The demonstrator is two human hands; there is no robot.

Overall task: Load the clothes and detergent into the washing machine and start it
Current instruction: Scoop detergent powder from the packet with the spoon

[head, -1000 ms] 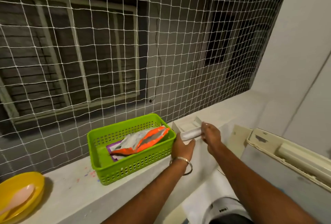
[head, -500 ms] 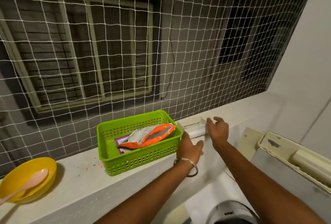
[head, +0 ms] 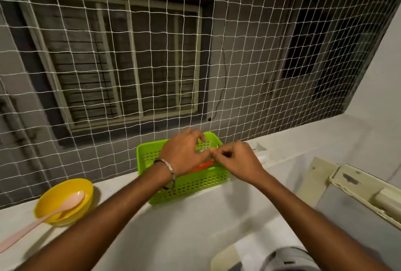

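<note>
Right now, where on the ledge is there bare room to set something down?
Bare ledge shows between the yellow bowl and the green basket, though the left forearm crosses above it. More bare surface lies right of the basket toward the wall corner. The basket is crowded: the left hand and right hand work over its orange packet.

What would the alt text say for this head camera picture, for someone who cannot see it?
A person's left hand and right hand meet over a green basket on a pale ledge, fingers curled at an orange-and-silver packet inside. A yellow bowl with a pink spoon sits to the left; white netting hangs behind.
</note>
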